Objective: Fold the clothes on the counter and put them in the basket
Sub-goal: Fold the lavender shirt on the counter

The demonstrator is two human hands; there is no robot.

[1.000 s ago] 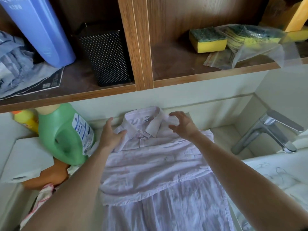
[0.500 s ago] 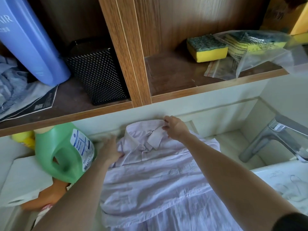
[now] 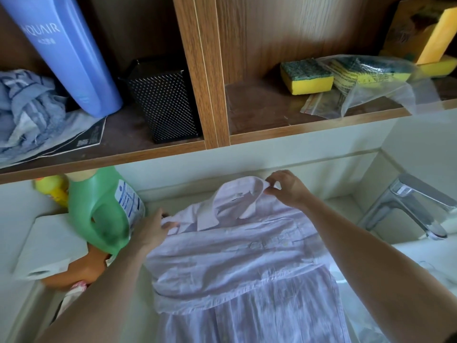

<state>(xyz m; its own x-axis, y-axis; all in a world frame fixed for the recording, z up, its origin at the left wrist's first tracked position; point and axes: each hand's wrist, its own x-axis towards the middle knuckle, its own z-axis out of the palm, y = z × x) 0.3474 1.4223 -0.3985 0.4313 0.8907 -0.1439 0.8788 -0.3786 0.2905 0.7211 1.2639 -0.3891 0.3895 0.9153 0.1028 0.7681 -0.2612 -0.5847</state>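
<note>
Shirt (image 3: 235,256) of pale lilac colour lies on the light surface (image 3: 346,206) under a wooden shelf (image 3: 309,129). Its collar (image 3: 237,194) is at the far side, near the wall, and its upper part is folded over the lower part. The right hand (image 3: 288,188) is at the right end of the collar, where thumb and forefinger pinch the collar edge; the other fingers are loosely bent above it. The left hand (image 3: 153,231) holds the left shoulder of the shirt with the thumb on top of the cloth. Its other fingers are partly hidden, so I cannot tell exactly how they lie.

Just beside the left hand stands a green jug (image 3: 99,214) with a white label printed in blue, too small to read. Behind it is a yellow bottle (image 3: 53,189). On the shelf a tall blue bottle (image 3: 66,53) leans; the white letters "QUAIR" can be read, with small unreadable signs below. It stands on a sheet of paper (image 3: 86,137) printed with a square code. Next to it is a black mesh container (image 3: 163,100), and at the far left a crumpled blue cloth (image 3: 24,107). In the right compartment lies a yellow and green sponge (image 3: 306,75) beside a clear plastic bag (image 3: 366,78) whose print cannot be read. A metal faucet (image 3: 408,206) is to the right of the shirt.
</note>
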